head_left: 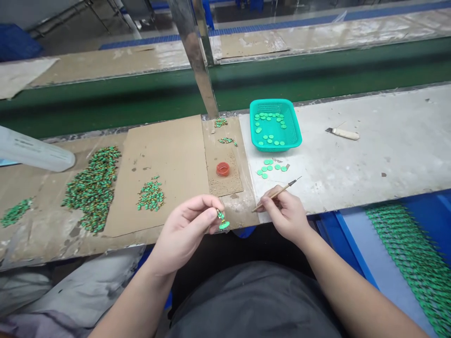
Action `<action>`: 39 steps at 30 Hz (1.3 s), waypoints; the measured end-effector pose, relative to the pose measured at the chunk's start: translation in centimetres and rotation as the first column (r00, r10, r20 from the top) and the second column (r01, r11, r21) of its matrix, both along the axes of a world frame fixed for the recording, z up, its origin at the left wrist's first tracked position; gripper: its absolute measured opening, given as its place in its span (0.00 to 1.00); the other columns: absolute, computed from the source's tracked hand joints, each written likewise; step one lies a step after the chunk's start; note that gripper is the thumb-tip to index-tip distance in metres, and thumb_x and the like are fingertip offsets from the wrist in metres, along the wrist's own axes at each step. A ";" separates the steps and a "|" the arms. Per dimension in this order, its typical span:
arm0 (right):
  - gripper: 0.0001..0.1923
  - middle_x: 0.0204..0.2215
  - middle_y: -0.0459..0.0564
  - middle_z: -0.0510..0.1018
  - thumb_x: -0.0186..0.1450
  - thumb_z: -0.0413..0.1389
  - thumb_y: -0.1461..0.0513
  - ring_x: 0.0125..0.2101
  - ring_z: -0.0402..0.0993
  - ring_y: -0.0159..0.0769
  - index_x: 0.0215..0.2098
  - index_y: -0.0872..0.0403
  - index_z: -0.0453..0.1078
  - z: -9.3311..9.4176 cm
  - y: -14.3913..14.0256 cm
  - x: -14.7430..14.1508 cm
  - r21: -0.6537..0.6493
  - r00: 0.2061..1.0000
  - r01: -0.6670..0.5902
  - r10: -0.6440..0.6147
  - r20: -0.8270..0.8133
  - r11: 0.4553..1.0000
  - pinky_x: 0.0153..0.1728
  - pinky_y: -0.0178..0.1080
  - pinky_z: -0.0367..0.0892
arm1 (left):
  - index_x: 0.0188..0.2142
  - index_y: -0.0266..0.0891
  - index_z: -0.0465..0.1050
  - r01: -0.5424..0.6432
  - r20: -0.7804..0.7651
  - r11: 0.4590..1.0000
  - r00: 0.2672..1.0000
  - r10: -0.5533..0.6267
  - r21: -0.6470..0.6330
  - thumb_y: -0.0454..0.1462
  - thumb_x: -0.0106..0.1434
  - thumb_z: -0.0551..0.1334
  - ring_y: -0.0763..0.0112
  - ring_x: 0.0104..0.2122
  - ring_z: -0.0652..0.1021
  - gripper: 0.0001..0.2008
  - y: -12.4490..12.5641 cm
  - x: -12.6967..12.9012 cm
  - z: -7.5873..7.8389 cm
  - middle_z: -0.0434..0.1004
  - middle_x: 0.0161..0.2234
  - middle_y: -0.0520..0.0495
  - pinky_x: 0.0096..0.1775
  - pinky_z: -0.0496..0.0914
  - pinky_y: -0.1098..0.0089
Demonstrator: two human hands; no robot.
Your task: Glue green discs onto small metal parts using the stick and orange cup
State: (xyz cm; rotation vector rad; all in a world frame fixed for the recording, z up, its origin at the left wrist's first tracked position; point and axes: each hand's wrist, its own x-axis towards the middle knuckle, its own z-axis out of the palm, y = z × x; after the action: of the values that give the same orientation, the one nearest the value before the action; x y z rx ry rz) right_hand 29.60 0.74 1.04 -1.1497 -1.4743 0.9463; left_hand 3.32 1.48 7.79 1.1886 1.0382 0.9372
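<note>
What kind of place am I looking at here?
Probably a small factory hand-painting line: a long workbench beside a green conveyor belt, heaps of green figures, and a paint cup. The right hand holds a brush.

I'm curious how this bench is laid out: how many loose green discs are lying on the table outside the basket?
About 7, in one cluster of green discs on the grey table, just in front of the teal basket. Some overlap, so the count may be off.
</note>
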 end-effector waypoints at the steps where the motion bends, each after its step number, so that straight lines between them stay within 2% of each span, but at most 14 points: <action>1: 0.13 0.32 0.50 0.86 0.80 0.61 0.55 0.32 0.91 0.41 0.38 0.51 0.76 0.0 -0.2 0.2 0.006 1.000 0.003 -0.003 0.002 1.000 0.36 0.40 0.86 | 0.38 0.42 0.84 0.002 -0.017 1.000 1.000 -0.001 0.011 0.57 0.69 0.75 0.69 0.25 0.73 0.21 0.1 0.1 0.0 0.75 0.27 0.47 0.26 0.70 0.68; 5: 0.15 0.31 0.50 0.86 0.80 0.60 0.55 0.31 0.90 0.40 0.36 0.51 0.77 0.1 -1.8 1.8 0.048 0.997 0.067 -0.069 0.037 0.997 0.35 0.38 0.85 | 0.40 0.43 0.85 0.042 -0.280 0.978 0.960 0.018 0.204 0.54 0.71 0.72 0.67 0.31 0.81 0.17 1.5 2.4 -0.2 0.84 0.32 0.45 0.33 0.77 0.68; 9: 0.15 0.31 0.49 0.87 0.81 0.58 0.55 0.31 0.90 0.38 0.36 0.50 0.76 0.2 -3.8 4.6 0.071 0.979 0.188 -0.193 0.069 0.980 0.36 0.37 0.84 | 0.41 0.46 0.87 0.188 -0.424 0.869 0.905 0.027 0.458 0.45 0.74 0.66 0.63 0.41 0.85 0.11 5.8 10.3 -1.5 0.88 0.41 0.46 0.41 0.78 0.67; 13: 0.15 0.30 0.48 0.86 0.82 0.58 0.55 0.30 0.90 0.38 0.36 0.50 0.75 0.5 -5.2 6.8 0.058 0.958 0.274 -0.278 0.074 0.960 0.35 0.36 0.83 | 0.42 0.44 0.86 0.293 -0.451 0.821 0.891 -0.049 0.490 0.34 0.74 0.66 0.64 0.47 0.85 0.08 10.3 21.0 -3.4 0.89 0.45 0.47 0.56 0.79 0.61; 15: 0.16 0.30 0.48 0.86 0.81 0.58 0.55 0.29 0.90 0.38 0.36 0.50 0.75 0.6 -5.8 7.4 0.052 0.953 0.294 -0.297 0.061 0.954 0.35 0.36 0.83 | 0.45 0.41 0.85 0.316 -0.481 0.810 0.875 -0.048 0.494 0.35 0.76 0.67 0.63 0.49 0.85 0.05 11.8 25.0 -4.4 0.88 0.46 0.46 0.60 0.80 0.56; 17: 0.16 0.30 0.48 0.87 0.82 0.59 0.54 0.29 0.90 0.38 0.37 0.50 0.76 0.8 -6.2 7.8 0.048 0.949 0.310 -0.312 0.039 0.949 0.35 0.35 0.84 | 0.47 0.38 0.83 0.334 -0.512 0.803 0.858 -0.042 0.493 0.41 0.77 0.70 0.62 0.51 0.85 0.07 12.5 27.3 -5.1 0.87 0.49 0.44 0.61 0.81 0.51; 20: 0.16 0.29 0.48 0.86 0.82 0.60 0.54 0.28 0.89 0.37 0.37 0.50 0.78 0.9 -6.6 8.2 0.040 0.946 0.323 -0.323 0.005 0.946 0.34 0.34 0.83 | 0.51 0.38 0.83 0.358 -0.542 0.784 0.840 -0.034 0.506 0.41 0.79 0.69 0.61 0.53 0.86 0.09 12.2 27.9 -5.4 0.87 0.52 0.43 0.61 0.81 0.51; 22: 0.16 0.30 0.48 0.86 0.82 0.60 0.53 0.29 0.88 0.36 0.37 0.50 0.79 0.8 -6.7 8.5 0.025 0.947 0.321 -0.321 -0.001 0.947 0.34 0.33 0.83 | 0.54 0.40 0.85 0.376 -0.552 0.762 0.833 -0.029 0.527 0.37 0.79 0.66 0.61 0.55 0.86 0.10 10.9 26.5 -5.0 0.88 0.54 0.42 0.62 0.81 0.54; 24: 0.17 0.32 0.49 0.87 0.82 0.60 0.52 0.30 0.88 0.37 0.38 0.50 0.80 0.7 -6.7 8.7 0.004 0.949 0.313 -0.313 0.020 0.950 0.35 0.33 0.84 | 0.58 0.44 0.86 0.390 -0.564 0.740 0.826 -0.018 0.547 0.37 0.80 0.64 0.62 0.54 0.87 0.13 8.9 23.5 -4.3 0.90 0.53 0.43 0.61 0.81 0.59; 27: 0.16 0.33 0.49 0.87 0.82 0.59 0.51 0.31 0.88 0.37 0.39 0.49 0.80 0.5 -6.8 8.9 -0.026 0.955 0.289 -0.286 0.077 0.957 0.37 0.34 0.83 | 0.58 0.47 0.86 0.402 -0.598 0.728 0.801 0.014 0.556 0.40 0.79 0.66 0.65 0.50 0.88 0.13 5.2 16.5 -3.2 0.91 0.49 0.47 0.57 0.82 0.65; 30: 0.17 0.32 0.47 0.85 0.83 0.56 0.51 0.31 0.85 0.36 0.38 0.48 0.77 0.6 -6.5 8.8 -0.034 0.953 0.279 -0.273 0.134 0.960 0.36 0.34 0.80 | 0.51 0.46 0.87 0.338 -0.641 0.765 0.757 0.126 0.549 0.41 0.77 0.65 0.66 0.42 0.89 0.11 2.5 8.2 -2.0 0.91 0.44 0.46 0.47 0.83 0.67; 35: 0.16 0.33 0.49 0.85 0.85 0.48 0.56 0.33 0.86 0.39 0.43 0.49 0.75 1.6 -3.1 6.8 0.086 0.910 0.191 -0.209 0.359 0.978 0.38 0.39 0.80 | 0.39 0.45 0.86 0.068 -0.670 0.813 0.609 0.425 0.579 0.50 0.72 0.65 0.63 0.34 0.86 0.15 3.3 -3.3 0.0 0.90 0.37 0.47 0.41 0.81 0.65; 37: 0.17 0.42 0.55 0.88 0.82 0.47 0.59 0.44 0.88 0.44 0.49 0.51 0.78 1.5 -0.7 5.4 0.143 0.847 0.144 -0.197 0.494 0.979 0.48 0.43 0.82 | 0.38 0.47 0.86 -0.040 -0.666 0.804 0.538 0.517 0.593 0.51 0.66 0.67 0.64 0.32 0.84 0.14 4.3 -6.2 0.8 0.90 0.36 0.49 0.38 0.79 0.66; 39: 0.15 0.45 0.57 0.88 0.80 0.50 0.59 0.47 0.87 0.48 0.52 0.51 0.80 1.1 1.7 3.9 0.141 0.799 0.167 -0.217 0.561 0.976 0.48 0.45 0.81 | 0.37 0.48 0.86 -0.145 -0.640 0.773 0.477 0.602 0.618 0.52 0.62 0.69 0.63 0.31 0.83 0.14 4.8 -8.4 1.3 0.90 0.34 0.52 0.37 0.77 0.66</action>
State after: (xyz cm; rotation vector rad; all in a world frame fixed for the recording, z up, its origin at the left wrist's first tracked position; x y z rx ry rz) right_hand 33.49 2.47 2.10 -1.5768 -1.8029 0.3923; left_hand -5.08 6.26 9.11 1.9764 1.9928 1.0443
